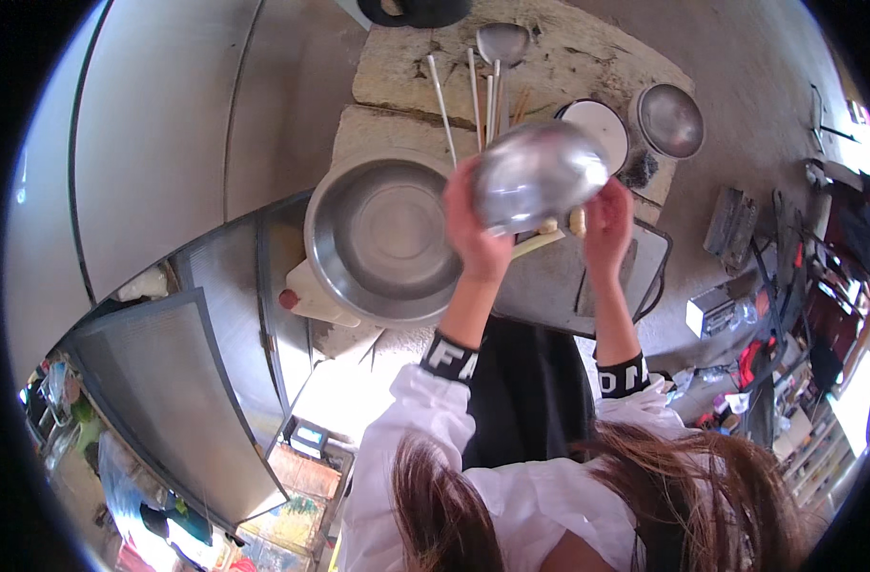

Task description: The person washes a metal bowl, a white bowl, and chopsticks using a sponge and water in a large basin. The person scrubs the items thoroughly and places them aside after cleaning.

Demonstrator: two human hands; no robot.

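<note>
A shiny stainless steel bowl point(540, 176), slightly blurred, is held up and tilted over the table, its rounded outside showing. My left hand point(478, 234) grips its left side. At its lower right edge, my right hand point(608, 227) is closed on it, with some fingertips hidden. Beneath the hands lies a grey cutting board point(540, 286) with a dark-edged handle. Small pale yellowish pieces point(577, 222) of food show behind the bowl. A wide steel basin point(387, 229) stands just left of my left hand.
Behind the bowl are a white dish point(599, 132), another steel bowl point(671, 121), a ladle point(503, 43) and several chopsticks or sticks point(441, 105) on the worn table point(397, 71). Grey cabinet panels point(158, 124) stand left. Clutter and a small box point(709, 313) lie right.
</note>
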